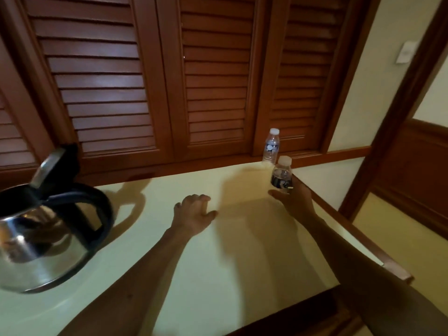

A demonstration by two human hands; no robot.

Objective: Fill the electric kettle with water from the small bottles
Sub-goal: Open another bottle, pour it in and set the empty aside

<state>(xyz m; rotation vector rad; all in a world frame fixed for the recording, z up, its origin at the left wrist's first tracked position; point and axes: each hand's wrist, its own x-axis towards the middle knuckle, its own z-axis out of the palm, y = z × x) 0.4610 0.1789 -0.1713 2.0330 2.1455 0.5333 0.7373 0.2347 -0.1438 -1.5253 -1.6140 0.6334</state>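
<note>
**First bottle in hand, kettle open and waiting**

A person's right hand (294, 198) curls round the lower body of 1 small water bottle (282, 175), thumb on the near side and fingers wrapped behind, holding it upright at the right-hand edge of the pale worktop (218, 251). Its white cap is on. Whether the base rests on the surface or has lifted clear cannot be told, as the hand hides it.

Just beyond that hand, toward the shuttered wall, a second bottle (271, 147) stands upright, capped too and touched by nothing. The 2 bottles are close but apart.

The left hand (194, 213) lies well to the left of the right hand, palm down, fingers loosely spread and relaxed, holding nothing; it appears to rest on or just over the worktop.

Far to the left of both hands stands the electric kettle (46, 236), steel-bodied with a dark handle, its lid (49, 166) tipped up and open. The water level inside cannot be seen.

As a reading of progress, the job looks barely begun: the kettle stands ready to receive water, yet both bottles show caps in place and appear full, so no pouring seems done. What remains, by this view, is to uncap the held bottle, likely with the free left hand, carry it across to the kettle, empty it, then do the same with the second.
</note>
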